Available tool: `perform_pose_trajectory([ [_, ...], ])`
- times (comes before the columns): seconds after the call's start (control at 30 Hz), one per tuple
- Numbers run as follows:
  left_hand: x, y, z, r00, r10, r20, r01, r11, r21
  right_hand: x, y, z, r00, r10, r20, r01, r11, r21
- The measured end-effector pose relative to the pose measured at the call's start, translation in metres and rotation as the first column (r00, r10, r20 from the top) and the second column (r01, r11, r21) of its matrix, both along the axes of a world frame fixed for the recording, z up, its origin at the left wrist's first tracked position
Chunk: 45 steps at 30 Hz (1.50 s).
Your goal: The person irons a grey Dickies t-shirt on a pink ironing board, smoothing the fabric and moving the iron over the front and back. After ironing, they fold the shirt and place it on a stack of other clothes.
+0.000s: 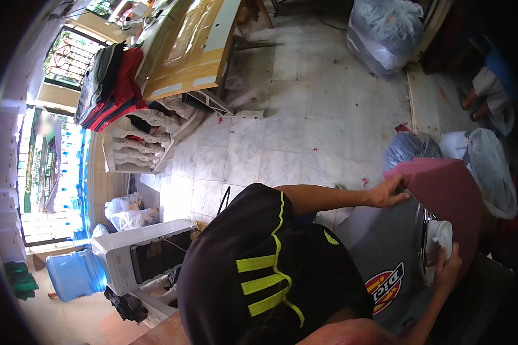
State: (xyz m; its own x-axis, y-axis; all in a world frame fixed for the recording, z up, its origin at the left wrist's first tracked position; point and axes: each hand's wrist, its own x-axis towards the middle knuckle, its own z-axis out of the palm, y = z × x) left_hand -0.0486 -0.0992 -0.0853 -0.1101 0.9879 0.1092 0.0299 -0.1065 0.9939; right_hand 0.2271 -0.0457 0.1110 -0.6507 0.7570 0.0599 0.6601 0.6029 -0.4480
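Right hand grips the iron, left hand half-spread on grey cloth; a sideways slip could burn that hand!

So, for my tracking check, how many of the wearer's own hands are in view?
2: the left hand at the grey cloth's upper edge, the right hand on the white iron, its fingers partly hidden.
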Motion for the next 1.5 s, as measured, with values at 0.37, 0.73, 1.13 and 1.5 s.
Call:
perform_pose_trajectory([
  [0.37, -0.023, 0.013, -0.069, 0.988, -0.152, -0.036, 0.149, 0.987, -0.061, 0.016, 0.005, -0.011, 0.961, -0.114, 0.251, 0.096, 0.992, 0.082],
  [0.73, -0.038, 0.021, 0.004, 0.936, -0.279, 0.214, 0.296, 0.954, -0.050, -0.014, -0.004, 0.027, 0.996, 0.024, 0.090, -0.026, 0.999, 0.027],
  [1.13, -0.050, 0.019, -0.012, 0.867, -0.301, 0.396, 0.379, 0.916, -0.133, -0.084, -0.005, 0.011, 0.986, 0.159, 0.044, -0.162, 0.983, 0.090],
  [1.5, -0.043, 0.007, 0.019, 0.989, 0.133, -0.072, -0.126, 0.987, 0.100, -0.056, -0.035, 0.024, 0.996, -0.090, -0.024, 0.090, 0.996, -0.005],
])
